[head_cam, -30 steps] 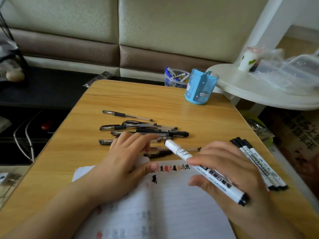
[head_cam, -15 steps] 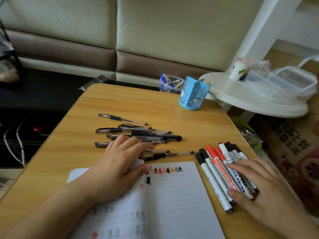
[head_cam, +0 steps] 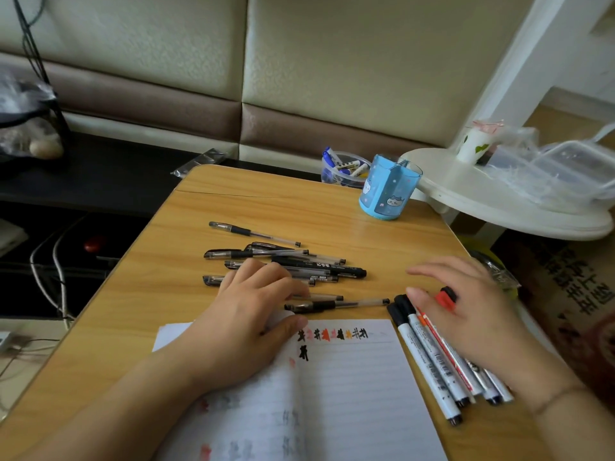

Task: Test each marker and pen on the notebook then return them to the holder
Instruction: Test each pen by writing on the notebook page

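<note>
Whiteboard markers [head_cam: 432, 357]: bunched on tabletop [head_cam: 159, 294] right of notebook [head_cam: 349, 377], under right hand [head_cam: 466, 314] (grip spread flat, empty). Left hand [head_cam: 246, 314]: open, pinning page. Advice: single out one untested marker; holder [head_cam: 387, 189] waits empty.

White round side table [head_cam: 499, 207], padded sofa [head_cam: 332, 61]

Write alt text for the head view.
A person's left hand presses on an open notebook while the right hand rests on a row of markers beside it. Loose pens and a blue holder sit farther back.
</note>
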